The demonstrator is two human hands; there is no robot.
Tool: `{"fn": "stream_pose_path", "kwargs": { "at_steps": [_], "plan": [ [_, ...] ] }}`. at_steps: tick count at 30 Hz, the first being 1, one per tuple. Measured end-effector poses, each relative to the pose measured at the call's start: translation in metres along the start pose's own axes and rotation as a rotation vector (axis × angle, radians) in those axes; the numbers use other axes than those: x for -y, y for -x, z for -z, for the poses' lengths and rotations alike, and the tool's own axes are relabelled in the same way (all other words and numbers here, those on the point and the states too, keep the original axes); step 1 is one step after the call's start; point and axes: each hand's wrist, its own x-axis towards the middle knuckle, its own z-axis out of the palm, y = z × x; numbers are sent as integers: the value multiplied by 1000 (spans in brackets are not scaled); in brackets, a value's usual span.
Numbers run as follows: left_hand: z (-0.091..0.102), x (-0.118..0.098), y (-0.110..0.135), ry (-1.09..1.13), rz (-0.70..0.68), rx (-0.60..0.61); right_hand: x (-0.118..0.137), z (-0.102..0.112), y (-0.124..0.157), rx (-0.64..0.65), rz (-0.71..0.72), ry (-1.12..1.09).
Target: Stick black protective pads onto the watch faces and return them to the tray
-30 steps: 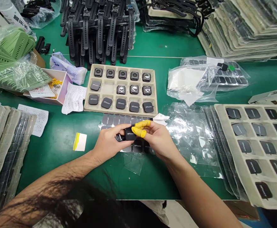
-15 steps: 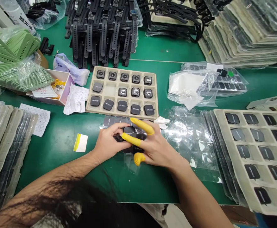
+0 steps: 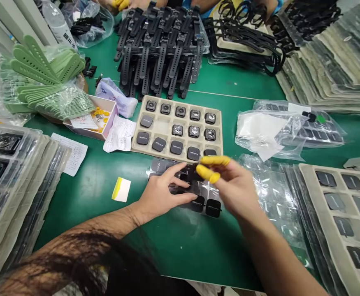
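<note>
Under both hands, sheet of black pads [image 3: 198, 203] on clear film: L hand [image 3: 164, 193] spread open on it, R hand [image 3: 232, 185] pinched narrow, yellow finger cots [image 3: 209, 172], unclear if holding anything; pulp tray [image 3: 136, 151] just beyond.

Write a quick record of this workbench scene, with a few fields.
Left hand: spread on black square pieces
Right hand: raised above them, blurred, with yellow finger cots
Nearby: beige moulded tray of smartwatch bodies
Farther back: black watch straps
</note>
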Motion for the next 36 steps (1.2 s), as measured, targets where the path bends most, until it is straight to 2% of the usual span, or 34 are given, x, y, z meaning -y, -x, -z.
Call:
{"fn": "stream_pose_path", "kwargs": {
  "at_steps": [2,3,5,7,9,11,14,17,19,21,25,28,31,34,36],
  "plan": [
    [-1,2,0,11,-32,1,5,-13,-41,-79,42,-20],
    [-1,4,1,12,-69,0,7,-22,-63,-77,90,15],
    [-1,6,1,2,-144,3,8,-38,-106,58,161,195],
    [-1,8,1,-12,-193,4,4,-46,-134,93,301,480],
    [-1,9,0,-19,-215,1,-2,-43,-145,26,368,718],
    [-2,10,0,-19,-220,-6,-9,-34,-144,11,317,846],
    [-3,8,1,-12,-185,-19,-17,-24,-141,148,246,875],
    [-3,4,2,-7,-117,-36,-15,-25,-144,190,252,787],
    [-2,1,3,-25,-66,-26,-7,-24,-139,182,176,659],
    [-1,-1,3,-42,-9,-9,0,-18,-120,155,86,427],
    [2,-5,3,-19,80,-4,3,-3,-43,122,45,-123],
    [3,-7,3,-27,108,10,-6,-7,12,25,-71,-301],
    [2,-7,3,-78,98,25,-15,-18,34,24,-183,-309],
    [0,-7,4,-107,96,-4,-16,-18,30,10,-110,-139],
    [0,-7,5,-130,98,-5,-14,-13,26,46,-119,-85]
  ]
}}
